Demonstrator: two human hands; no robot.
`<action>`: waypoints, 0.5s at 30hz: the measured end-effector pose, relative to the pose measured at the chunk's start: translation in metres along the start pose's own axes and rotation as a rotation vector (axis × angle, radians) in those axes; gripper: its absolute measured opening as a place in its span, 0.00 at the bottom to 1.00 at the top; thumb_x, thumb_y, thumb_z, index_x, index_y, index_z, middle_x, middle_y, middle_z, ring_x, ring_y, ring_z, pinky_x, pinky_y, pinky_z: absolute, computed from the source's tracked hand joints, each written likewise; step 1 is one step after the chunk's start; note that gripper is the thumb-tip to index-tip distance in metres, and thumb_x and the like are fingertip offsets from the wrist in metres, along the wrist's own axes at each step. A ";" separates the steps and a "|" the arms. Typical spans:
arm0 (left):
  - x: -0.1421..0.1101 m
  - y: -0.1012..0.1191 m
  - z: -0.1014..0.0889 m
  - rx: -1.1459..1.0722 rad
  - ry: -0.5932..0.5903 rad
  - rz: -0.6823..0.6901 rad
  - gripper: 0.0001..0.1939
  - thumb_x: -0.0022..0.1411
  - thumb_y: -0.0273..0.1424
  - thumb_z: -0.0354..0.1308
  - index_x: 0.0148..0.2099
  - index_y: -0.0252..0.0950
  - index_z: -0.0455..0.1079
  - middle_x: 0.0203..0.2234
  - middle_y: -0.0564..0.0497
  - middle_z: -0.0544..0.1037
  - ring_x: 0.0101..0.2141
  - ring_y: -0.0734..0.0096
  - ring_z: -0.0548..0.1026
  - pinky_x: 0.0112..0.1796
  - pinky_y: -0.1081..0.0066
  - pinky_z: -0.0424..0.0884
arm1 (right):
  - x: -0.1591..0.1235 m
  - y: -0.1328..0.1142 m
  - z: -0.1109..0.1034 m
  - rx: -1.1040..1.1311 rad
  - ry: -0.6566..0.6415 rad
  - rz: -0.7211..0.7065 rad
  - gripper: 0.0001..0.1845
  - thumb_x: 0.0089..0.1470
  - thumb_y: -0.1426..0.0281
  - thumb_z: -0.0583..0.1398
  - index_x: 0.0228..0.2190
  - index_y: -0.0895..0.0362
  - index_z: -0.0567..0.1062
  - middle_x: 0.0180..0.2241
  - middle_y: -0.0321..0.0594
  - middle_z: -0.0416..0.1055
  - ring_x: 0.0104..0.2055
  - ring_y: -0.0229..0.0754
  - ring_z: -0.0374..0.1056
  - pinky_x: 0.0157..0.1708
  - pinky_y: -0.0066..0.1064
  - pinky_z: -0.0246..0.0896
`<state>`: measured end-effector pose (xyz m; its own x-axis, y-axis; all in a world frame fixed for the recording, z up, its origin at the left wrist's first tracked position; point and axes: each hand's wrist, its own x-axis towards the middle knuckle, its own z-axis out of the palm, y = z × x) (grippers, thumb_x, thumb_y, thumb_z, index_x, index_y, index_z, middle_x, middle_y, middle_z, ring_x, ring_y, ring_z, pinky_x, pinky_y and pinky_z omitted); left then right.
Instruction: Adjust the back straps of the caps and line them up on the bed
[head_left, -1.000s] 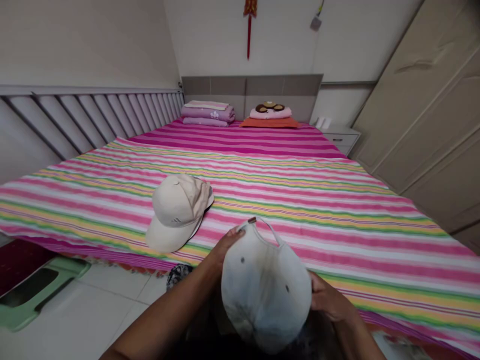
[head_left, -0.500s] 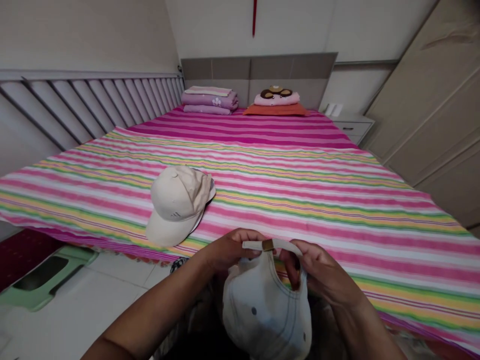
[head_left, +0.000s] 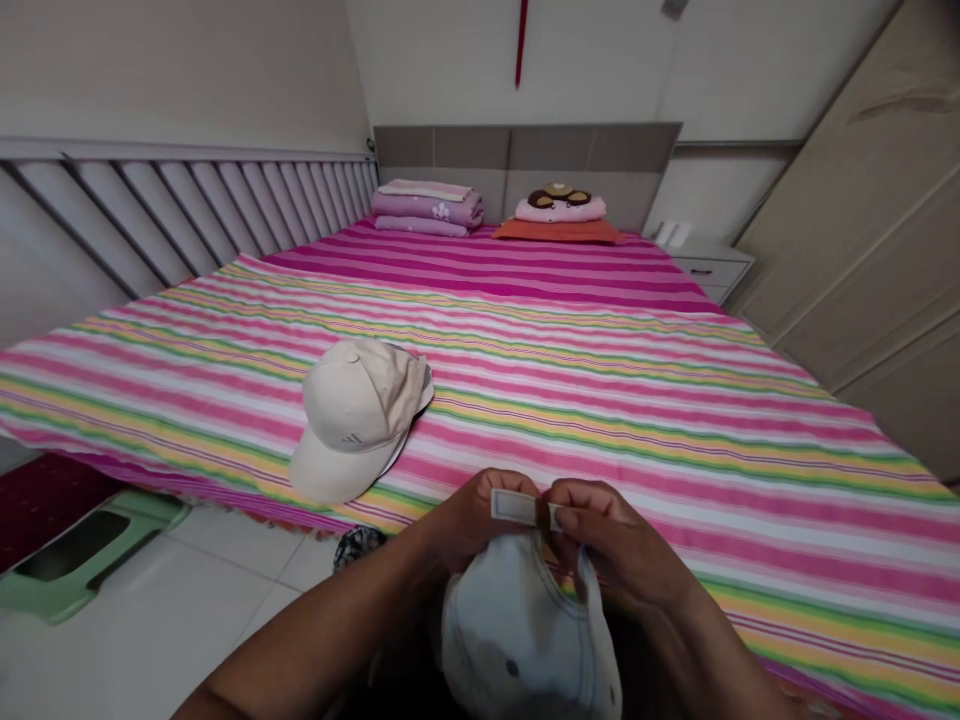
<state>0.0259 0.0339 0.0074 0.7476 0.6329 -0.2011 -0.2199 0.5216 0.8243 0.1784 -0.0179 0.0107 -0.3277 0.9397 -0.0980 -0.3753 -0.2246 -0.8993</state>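
A pale blue-grey baseball cap (head_left: 517,630) hangs in front of me at the bed's near edge, its back opening and strap facing up. My left hand (head_left: 491,510) pinches the free end of the light strap (head_left: 514,506) and the cap's edge beside it. My right hand (head_left: 607,525) is closed on the strap just right of the brownish buckle (head_left: 543,514), thumb on top. Farther left, a beige baseball cap (head_left: 352,410) lies on the striped bedspread, its brim toward me, with another brim partly showing behind it.
The bed's striped cover (head_left: 660,400) spreads ahead. Folded purple bedding (head_left: 427,208) and an orange pillow (head_left: 559,231) lie by the headboard (head_left: 480,150). A green plastic stool (head_left: 90,560) stands on the tiled floor at left. A white nightstand (head_left: 712,265) is at far right.
My right hand has moved left along the strap, close to the buckle and my left hand. The strap's free end now sticks out flatter and wider. The view has tipped slightly upward.
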 end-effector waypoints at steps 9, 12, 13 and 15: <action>0.002 -0.004 -0.017 -0.153 -0.066 0.237 0.16 0.40 0.38 0.66 0.24 0.32 0.65 0.16 0.53 0.68 0.17 0.80 0.64 0.20 0.78 0.56 | 0.003 -0.001 -0.010 0.243 0.270 -0.308 0.12 0.45 0.67 0.56 0.15 0.55 0.64 0.18 0.36 0.66 0.23 0.39 0.63 0.24 0.30 0.59; 0.001 0.000 -0.023 -0.143 -0.010 0.285 0.14 0.42 0.35 0.65 0.25 0.32 0.65 0.15 0.55 0.66 0.17 0.80 0.63 0.20 0.78 0.57 | 0.001 -0.002 -0.020 0.204 0.379 -0.354 0.11 0.47 0.64 0.57 0.19 0.55 0.65 0.20 0.35 0.67 0.23 0.38 0.64 0.24 0.30 0.60; -0.001 0.003 -0.023 -0.130 0.013 0.284 0.13 0.43 0.35 0.64 0.25 0.32 0.65 0.16 0.55 0.66 0.17 0.80 0.63 0.19 0.79 0.57 | 0.000 -0.004 -0.022 0.136 0.399 -0.356 0.10 0.48 0.63 0.57 0.21 0.55 0.66 0.22 0.35 0.67 0.23 0.38 0.65 0.24 0.31 0.60; -0.005 0.011 -0.023 -0.108 0.066 0.283 0.13 0.43 0.35 0.64 0.26 0.32 0.65 0.16 0.55 0.66 0.16 0.81 0.62 0.18 0.79 0.56 | -0.002 -0.009 -0.023 -0.077 0.436 -0.379 0.10 0.50 0.62 0.57 0.24 0.55 0.68 0.23 0.36 0.69 0.24 0.39 0.66 0.24 0.31 0.61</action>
<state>0.0047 0.0499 0.0055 0.6060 0.7955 -0.0082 -0.4815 0.3750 0.7922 0.2022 -0.0117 0.0096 0.2104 0.9740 0.0845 -0.3277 0.1517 -0.9325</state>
